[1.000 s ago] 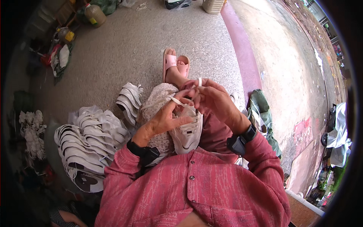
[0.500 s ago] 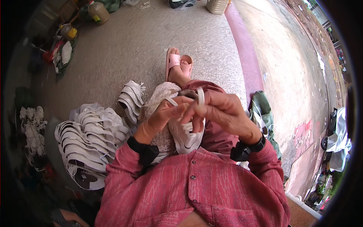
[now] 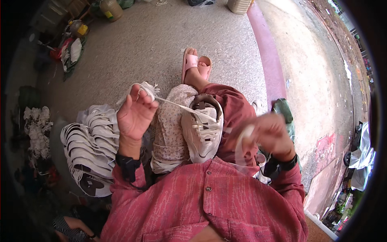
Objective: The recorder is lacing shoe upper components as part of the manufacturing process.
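Note:
A white sneaker (image 3: 198, 150) with a brown lining lies on my lap, between a floral-covered leg and a dark red trouser leg. Its shoelace (image 3: 181, 106) runs taut up to my left hand (image 3: 137, 113), whose curled fingers hold it in a loop near their tips, palm showing. On the other side, my right hand (image 3: 268, 135) is smeared by motion; a white lace end hangs from its fingers, and that strand also leads back to the sneaker. Several crossed lace rows show over the tongue.
Stacked white shoe uppers (image 3: 90, 147) stand at my left, with a bundle of white pieces (image 3: 38, 133) farther left. Pink slippers (image 3: 190, 62) are on my feet ahead. Plastic jugs (image 3: 111, 10) sit at the far left; a green sack (image 3: 283, 109) lies at right.
My hands have moved apart from close together above the sneaker, left hand leftward and right hand rightward, drawing the lace out between them. The sneaker is now largely uncovered.

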Demonstrator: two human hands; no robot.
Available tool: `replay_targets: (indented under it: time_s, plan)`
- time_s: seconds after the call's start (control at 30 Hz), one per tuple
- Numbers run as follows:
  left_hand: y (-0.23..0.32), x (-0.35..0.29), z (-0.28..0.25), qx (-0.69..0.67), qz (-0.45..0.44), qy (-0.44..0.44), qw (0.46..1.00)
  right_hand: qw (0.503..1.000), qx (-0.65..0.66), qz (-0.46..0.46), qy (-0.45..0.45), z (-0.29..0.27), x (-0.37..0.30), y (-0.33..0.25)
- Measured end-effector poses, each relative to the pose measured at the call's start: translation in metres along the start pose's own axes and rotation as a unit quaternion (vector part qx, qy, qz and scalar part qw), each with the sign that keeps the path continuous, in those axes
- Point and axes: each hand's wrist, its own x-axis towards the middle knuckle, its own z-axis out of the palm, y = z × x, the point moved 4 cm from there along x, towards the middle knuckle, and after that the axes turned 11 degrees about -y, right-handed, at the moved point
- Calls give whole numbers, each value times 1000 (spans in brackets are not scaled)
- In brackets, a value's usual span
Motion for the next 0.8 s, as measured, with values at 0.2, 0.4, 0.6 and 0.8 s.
replay_targets:
  time_s: [0.2, 0.4, 0.6, 0.8]
  plan:
    - [19, -58, -34, 213, -76, 166, 960, 913, -37, 56, 403, -95, -45, 58]
    - [39, -92, -29, 221, -180, 187, 940, 877, 102, 18, 468, -117, -93, 114]
    - [53, -97, -55, 607, -232, 295, 700, 810, 185, -41, 555, -129, -120, 129]
    - [-48, -3, 32, 785, -78, -60, 612, 841, 212, -91, 490, -136, -115, 134]
